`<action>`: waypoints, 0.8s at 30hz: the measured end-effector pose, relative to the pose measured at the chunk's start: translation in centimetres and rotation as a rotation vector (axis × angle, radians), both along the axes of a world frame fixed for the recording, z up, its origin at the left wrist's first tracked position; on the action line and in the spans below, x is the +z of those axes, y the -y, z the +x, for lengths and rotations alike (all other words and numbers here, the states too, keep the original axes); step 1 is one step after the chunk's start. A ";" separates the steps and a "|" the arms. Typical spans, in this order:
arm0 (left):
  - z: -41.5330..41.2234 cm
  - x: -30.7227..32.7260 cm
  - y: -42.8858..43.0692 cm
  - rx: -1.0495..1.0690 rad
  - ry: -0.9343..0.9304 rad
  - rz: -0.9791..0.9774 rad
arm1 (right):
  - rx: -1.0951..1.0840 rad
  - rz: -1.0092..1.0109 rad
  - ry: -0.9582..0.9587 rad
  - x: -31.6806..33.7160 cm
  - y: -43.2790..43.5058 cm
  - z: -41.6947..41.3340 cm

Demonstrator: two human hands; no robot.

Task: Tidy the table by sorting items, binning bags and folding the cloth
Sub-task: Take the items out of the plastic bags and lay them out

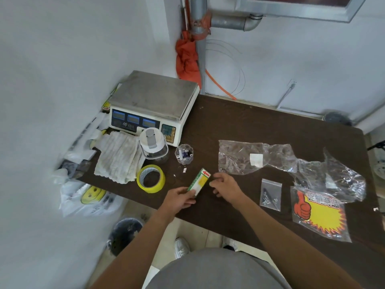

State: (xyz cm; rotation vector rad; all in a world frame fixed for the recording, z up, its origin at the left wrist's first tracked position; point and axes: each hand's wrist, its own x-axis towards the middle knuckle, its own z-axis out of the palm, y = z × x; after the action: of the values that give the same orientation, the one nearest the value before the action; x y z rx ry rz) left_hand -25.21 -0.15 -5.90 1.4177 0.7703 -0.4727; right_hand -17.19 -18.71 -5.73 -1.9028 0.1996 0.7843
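Note:
My left hand (180, 198) grips the near end of a small green, white and yellow box (199, 181) just above the dark table (250, 126). Beside the box's far end, my right hand (224, 185) hovers with loosely curled fingers and holds nothing. A whitish cloth (118, 157) lies crumpled at the table's left. Crumpled clear plastic bags (291, 161) are spread to the right. A small zip bag (270, 195) with small parts lies near them, beside a bagged yellow-and-red thumbs-up sign (318, 215).
A weighing scale (152, 105) stands at the back left. In front of it are a lidded jar (153, 146), a small clear cup (184, 154) and a yellow tape roll (151, 178). White bags (87, 197) hang off the left edge. A dark bin (125, 232) stands on the floor.

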 end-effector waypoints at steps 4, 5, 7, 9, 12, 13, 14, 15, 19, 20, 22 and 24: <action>-0.6 -0.7 -1.3 0.217 -0.084 -0.056 | 0.073 -0.003 -0.012 -0.2 -2.4 -0.5; -0.8 -0.8 -1.6 0.258 -0.095 -0.069 | 0.089 -0.010 -0.014 -0.4 -2.8 -0.6; -0.9 -0.7 -2.1 0.327 -0.105 -0.098 | 0.100 -0.025 -0.024 -0.7 -3.2 -0.7; -0.7 -0.5 -2.4 0.387 -0.117 -0.125 | 0.098 -0.048 -0.034 -1.1 -3.2 -0.8; -0.1 -0.5 -2.8 0.411 -0.138 -0.132 | 0.083 -0.093 -0.034 -1.3 -2.6 -0.9; 0.2 -0.4 -2.8 0.411 -0.144 -0.135 | 0.077 -0.103 -0.038 -1.1 -2.3 -0.9; 0.4 -0.4 -2.8 0.412 -0.151 -0.134 | 0.067 -0.108 -0.043 -1.1 -2.0 -0.9; 0.6 -0.4 -2.9 0.412 -0.155 -0.135 | 0.055 -0.110 -0.047 -1.0 -1.7 -0.9; 1.5 -0.4 -3.2 0.385 -0.159 -0.100 | 0.024 -0.121 -0.048 -1.2 -0.8 -0.8; 1.6 -0.5 -3.3 0.373 -0.158 -0.079 | 0.014 -0.121 -0.049 -1.3 -0.6 -0.9; 1.9 -0.6 -3.4 0.363 -0.160 -0.046 | -0.002 -0.127 -0.054 -1.4 -0.4 -0.9; 2.0 -0.7 -3.2 0.368 -0.164 -0.020 | -0.018 -0.130 -0.063 -1.5 -0.2 -1.0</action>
State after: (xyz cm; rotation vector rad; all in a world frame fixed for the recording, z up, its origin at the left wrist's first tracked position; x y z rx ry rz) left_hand -23.21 3.04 -6.57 1.1929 1.1301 -0.3102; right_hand -18.16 -18.47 -7.19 -1.9965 0.3123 0.8373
